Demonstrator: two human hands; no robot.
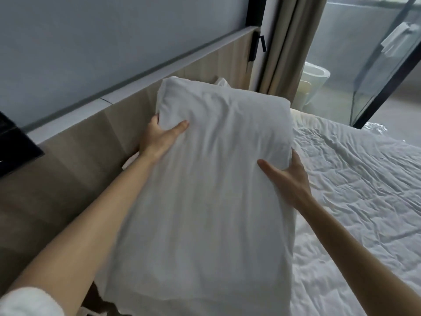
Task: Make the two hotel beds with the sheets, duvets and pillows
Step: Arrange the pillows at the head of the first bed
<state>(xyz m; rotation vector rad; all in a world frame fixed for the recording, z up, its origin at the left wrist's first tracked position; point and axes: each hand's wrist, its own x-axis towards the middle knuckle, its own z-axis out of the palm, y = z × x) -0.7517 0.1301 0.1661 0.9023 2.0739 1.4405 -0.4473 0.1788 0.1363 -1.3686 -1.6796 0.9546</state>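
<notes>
white pillow (205, 179) is clamped between both hands: left hand (159, 135) grips its left edge, right hand (289, 179) its right, above the wrinkled white duvet (364, 190).

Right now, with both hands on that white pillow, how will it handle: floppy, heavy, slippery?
Probably soft and floppy: the pillow dents where the left hand and right hand grip its sides, and its lower end hangs loose. Likely light for its size, as two edge grips seem to carry it. Its creased cloth probably won't slip.
</notes>
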